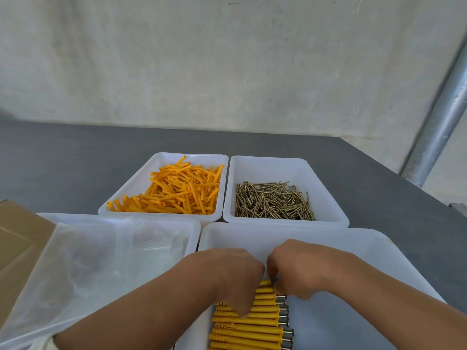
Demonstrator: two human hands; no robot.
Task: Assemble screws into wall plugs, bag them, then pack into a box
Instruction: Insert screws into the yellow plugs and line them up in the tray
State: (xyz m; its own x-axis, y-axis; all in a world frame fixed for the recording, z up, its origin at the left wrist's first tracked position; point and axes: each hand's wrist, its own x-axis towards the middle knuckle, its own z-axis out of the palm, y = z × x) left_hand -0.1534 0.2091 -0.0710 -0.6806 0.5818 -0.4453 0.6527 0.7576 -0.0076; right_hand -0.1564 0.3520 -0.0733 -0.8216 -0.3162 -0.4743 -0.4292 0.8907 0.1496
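Left hand (235, 276) holds a yellow plug (264, 283), right hand (300, 270) pinches its screw (274, 280), over a tray (328, 231)

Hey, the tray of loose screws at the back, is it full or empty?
Partly full. The screws lie heaped in the near half of the screw tray; its far floor shows bare white.

trays (285, 219): smooth white plastic | screws (273, 202): shiny metal | table (75, 157): matt grey

Orange-yellow wall plugs (174, 190), brassy screws (273, 202), white trays (328, 215), dark grey table (75, 160), brown cardboard box (17, 243)
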